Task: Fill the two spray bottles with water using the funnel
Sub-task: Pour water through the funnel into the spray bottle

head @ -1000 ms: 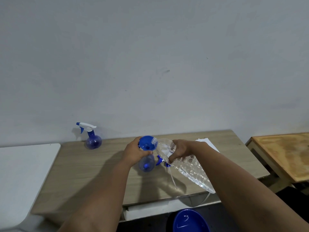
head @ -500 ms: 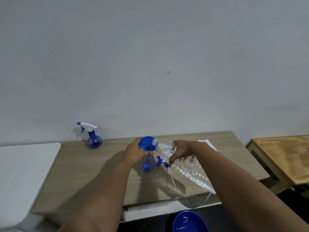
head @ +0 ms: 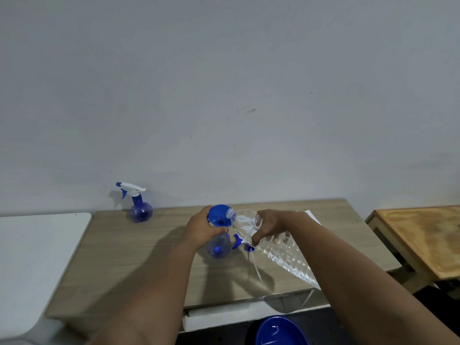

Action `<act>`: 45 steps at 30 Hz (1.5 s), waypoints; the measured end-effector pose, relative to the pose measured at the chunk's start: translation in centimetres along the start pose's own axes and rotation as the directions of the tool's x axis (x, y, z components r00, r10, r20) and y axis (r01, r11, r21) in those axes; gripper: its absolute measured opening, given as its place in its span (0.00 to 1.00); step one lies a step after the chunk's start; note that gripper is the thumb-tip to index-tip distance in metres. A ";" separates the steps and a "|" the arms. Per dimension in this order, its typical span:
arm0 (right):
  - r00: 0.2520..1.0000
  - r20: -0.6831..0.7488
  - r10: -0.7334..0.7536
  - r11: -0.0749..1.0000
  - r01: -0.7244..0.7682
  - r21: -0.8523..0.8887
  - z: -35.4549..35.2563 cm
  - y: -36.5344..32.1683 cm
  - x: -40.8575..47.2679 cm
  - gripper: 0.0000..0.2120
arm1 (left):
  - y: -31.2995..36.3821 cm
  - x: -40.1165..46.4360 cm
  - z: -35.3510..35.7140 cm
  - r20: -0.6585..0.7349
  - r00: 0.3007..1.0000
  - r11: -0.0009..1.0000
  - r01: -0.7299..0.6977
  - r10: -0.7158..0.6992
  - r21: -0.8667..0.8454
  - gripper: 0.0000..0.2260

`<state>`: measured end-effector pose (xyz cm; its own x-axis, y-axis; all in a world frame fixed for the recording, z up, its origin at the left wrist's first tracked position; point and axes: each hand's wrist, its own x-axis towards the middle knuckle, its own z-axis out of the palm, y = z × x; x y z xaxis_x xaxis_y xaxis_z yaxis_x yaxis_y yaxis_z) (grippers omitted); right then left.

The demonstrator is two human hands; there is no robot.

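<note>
Gripping the neck of the open spray bottle just under the blue funnel, the left hand steadies both on the desk. The right hand is curled round a clear water bottle, tilted so its mouth rests at the funnel rim. Directly beneath the right hand, between it and the held spray bottle, the detached trigger head lies on the desk with its dip tube trailing toward the near edge; the water bottle partly hides it. A second spray bottle, trigger fitted, stands well left of the left hand against the wall. A white sheet shows behind the right forearm. A blue basin sits below the desk edge, and a wooden table stands far right. Compared with the earlier frames, both hands keep the same grips and the water bottle's tilt is essentially unchanged.
</note>
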<state>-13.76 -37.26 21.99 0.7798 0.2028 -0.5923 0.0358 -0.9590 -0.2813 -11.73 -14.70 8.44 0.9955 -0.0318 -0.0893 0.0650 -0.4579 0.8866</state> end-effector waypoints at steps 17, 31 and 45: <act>1.000 0.012 0.009 1.000 -0.009 0.000 0.0 0.6 1.2 0.26 | 0.2 0.1 0.0 0.009 1.000 1.000 0.004 -0.004 0.011 0.31; 1.000 0.009 -0.001 1.000 0.001 -0.018 0.1 0.9 1.7 0.27 | 0.1 -0.1 0.0 0.010 1.000 1.000 0.016 -0.016 -0.002 0.34; 1.000 0.012 0.020 0.998 -0.019 -0.053 0.4 1.5 2.4 0.36 | 0.5 -0.4 -0.1 0.010 1.000 1.000 0.012 -0.012 0.018 0.29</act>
<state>-12.10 -38.12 19.84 0.7730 0.1861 -0.6065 0.0539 -0.9718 -0.2295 -12.06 -14.81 8.95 0.9939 -0.0348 -0.1042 0.0753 -0.4745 0.8771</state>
